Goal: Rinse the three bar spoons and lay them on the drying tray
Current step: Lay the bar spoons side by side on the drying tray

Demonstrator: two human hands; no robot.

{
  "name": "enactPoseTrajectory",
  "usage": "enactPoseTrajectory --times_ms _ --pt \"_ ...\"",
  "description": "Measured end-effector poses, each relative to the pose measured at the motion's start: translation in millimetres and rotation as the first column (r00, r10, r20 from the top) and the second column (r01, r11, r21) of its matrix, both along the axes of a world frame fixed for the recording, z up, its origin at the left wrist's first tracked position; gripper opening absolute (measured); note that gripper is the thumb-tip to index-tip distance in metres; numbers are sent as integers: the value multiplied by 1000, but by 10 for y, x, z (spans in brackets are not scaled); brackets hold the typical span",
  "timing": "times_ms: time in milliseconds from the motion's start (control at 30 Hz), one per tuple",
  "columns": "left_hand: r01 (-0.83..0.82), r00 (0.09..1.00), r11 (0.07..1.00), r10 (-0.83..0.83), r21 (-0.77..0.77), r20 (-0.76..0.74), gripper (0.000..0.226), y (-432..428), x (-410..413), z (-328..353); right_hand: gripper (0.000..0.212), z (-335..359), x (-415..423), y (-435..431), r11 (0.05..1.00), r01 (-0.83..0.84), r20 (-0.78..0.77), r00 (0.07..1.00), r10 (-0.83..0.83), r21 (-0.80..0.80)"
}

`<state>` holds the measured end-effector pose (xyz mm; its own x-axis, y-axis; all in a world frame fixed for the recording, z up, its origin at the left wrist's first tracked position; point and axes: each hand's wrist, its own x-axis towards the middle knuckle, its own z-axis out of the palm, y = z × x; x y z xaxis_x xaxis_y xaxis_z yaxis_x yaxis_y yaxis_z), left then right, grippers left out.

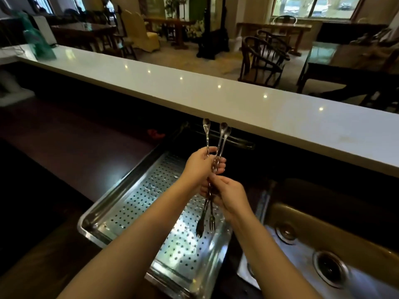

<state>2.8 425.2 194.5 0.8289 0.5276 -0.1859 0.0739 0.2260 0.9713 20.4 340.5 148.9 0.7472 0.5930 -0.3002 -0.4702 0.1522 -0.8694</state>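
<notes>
Three long bar spoons (220,138) with twisted stems are bunched together and held upright over the perforated steel drying tray (138,197). Their bowls point up toward the counter edge and their forked ends (204,223) hang down above the tray. My left hand (200,167) grips the stems near the middle. Just below it, my right hand (230,197) is closed around the lower stems. Nothing lies in the tray.
A steel sink (302,262) with a round drain (330,267) sits to the right of the tray. A raised white bar counter (194,91) runs across behind. Dark worktop (64,152) lies to the left, with a small red object (155,133) near the back.
</notes>
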Motion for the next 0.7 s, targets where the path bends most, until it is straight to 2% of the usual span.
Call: enactPoseTrajectory --times_ms 100,233,333,500,567,633,700 --pt "-3 997 1000 4 23 -74 34 414 -71 -134 21 -134 -134 384 997 79 -65 995 -80 -27" --pt "-71 983 996 79 50 -165 38 891 -75 -433 19 -349 -184 613 955 235 -65 966 -250 -181" --pt "-78 940 989 116 128 -321 35 1148 -86 -764 18 -483 -125 648 905 326 -34 937 -347 -273" --pt "60 794 928 178 367 -581 31 1362 -90 -1294 22 -667 -39 611 847 323 49 941 -334 -422" --pt "86 765 907 205 412 -611 31 1404 -88 -1412 24 -710 -22 599 799 330 116 942 -316 -502" --pt "143 748 848 245 511 -617 31 1404 -95 -1492 25 -757 -8 576 746 345 196 938 -285 -570" --pt "145 751 801 293 581 -591 33 1382 -99 -1570 24 -801 7 554 728 348 220 938 -270 -591"
